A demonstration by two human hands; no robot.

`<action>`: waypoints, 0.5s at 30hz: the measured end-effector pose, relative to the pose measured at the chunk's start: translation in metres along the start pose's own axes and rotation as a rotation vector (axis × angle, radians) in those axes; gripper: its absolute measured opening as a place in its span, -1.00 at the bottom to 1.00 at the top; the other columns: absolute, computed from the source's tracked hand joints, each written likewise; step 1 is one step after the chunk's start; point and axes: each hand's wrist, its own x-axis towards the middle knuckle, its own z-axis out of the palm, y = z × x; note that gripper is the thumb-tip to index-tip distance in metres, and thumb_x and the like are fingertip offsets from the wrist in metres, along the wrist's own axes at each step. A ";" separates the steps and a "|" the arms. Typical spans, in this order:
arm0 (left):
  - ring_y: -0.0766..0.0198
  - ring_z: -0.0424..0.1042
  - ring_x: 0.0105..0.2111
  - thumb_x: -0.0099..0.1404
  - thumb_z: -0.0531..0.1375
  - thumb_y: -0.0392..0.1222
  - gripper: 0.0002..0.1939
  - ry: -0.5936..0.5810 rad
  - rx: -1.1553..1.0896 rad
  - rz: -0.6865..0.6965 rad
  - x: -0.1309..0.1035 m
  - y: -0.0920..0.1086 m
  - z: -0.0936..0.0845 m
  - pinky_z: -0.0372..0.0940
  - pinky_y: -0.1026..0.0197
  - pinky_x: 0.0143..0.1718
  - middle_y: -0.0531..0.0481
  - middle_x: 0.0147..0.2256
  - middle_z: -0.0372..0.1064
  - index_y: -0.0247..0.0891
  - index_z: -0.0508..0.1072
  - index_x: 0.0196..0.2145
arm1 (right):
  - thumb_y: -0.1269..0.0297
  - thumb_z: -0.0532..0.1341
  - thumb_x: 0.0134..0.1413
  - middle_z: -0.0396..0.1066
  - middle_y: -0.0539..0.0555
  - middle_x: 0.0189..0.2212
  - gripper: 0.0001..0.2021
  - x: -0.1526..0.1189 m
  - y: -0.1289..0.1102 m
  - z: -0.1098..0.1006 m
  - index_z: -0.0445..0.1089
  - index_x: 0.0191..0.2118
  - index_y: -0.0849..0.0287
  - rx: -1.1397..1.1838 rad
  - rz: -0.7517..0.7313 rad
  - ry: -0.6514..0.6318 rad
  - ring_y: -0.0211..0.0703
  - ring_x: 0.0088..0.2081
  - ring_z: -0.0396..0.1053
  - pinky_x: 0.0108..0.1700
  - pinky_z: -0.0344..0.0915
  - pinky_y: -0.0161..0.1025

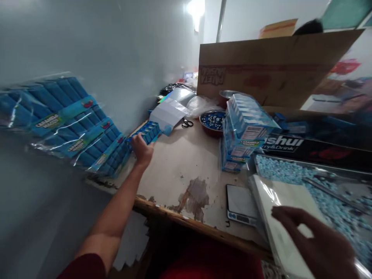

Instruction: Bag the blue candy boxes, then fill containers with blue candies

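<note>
My left hand reaches to the back left of the table. Its fingers are closed on the near end of a blue candy box, which has a row of packs in it. Stacked display boxes in clear wrap, filled with blue packs, stand just left of that hand. My right hand, dark and slightly blurred, hovers over or touches a stack of pale sheets or bags; I cannot tell which. Its thumb and forefinger meet in a pinch, and anything between the tips is too small to make out.
A digital scale lies near the front edge, below stacked blue caramel boxes. Behind are a bowl of wrapped candies, scissors and a large cardboard box. At right, a tray holds light-blue pieces.
</note>
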 end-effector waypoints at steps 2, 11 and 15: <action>-0.29 0.11 0.29 0.02 0.50 -0.17 0.11 -0.109 0.140 0.016 0.032 -0.032 0.000 0.02 -0.19 0.32 -0.57 0.27 0.10 -0.59 0.03 0.35 | -0.18 0.29 0.10 0.57 0.07 -0.42 -0.72 -0.037 -0.009 0.021 0.58 -0.33 -0.15 0.019 -0.117 -0.122 -0.02 -0.47 0.49 -0.43 0.39 -0.08; -0.48 -0.02 0.32 -0.11 0.58 0.05 0.28 -0.521 0.375 -0.005 0.083 -0.059 0.014 -0.23 -0.51 0.26 -0.68 0.29 -0.01 -0.64 -0.04 0.28 | 0.19 0.22 0.33 0.49 0.22 0.01 -0.69 -0.070 -0.085 0.152 0.45 0.10 0.16 -0.214 -0.411 -0.500 0.12 0.00 0.40 0.05 0.35 0.00; -0.42 0.07 0.28 -0.08 0.56 0.08 0.29 -0.519 0.409 0.068 0.075 -0.053 0.009 -0.18 -0.48 0.25 -0.69 0.24 0.09 -0.70 -0.05 0.29 | 0.11 0.31 0.25 0.40 0.29 0.12 -0.47 -0.054 -0.091 0.194 0.34 0.26 0.16 -0.446 -0.413 -0.522 0.25 0.08 0.31 0.03 0.31 0.08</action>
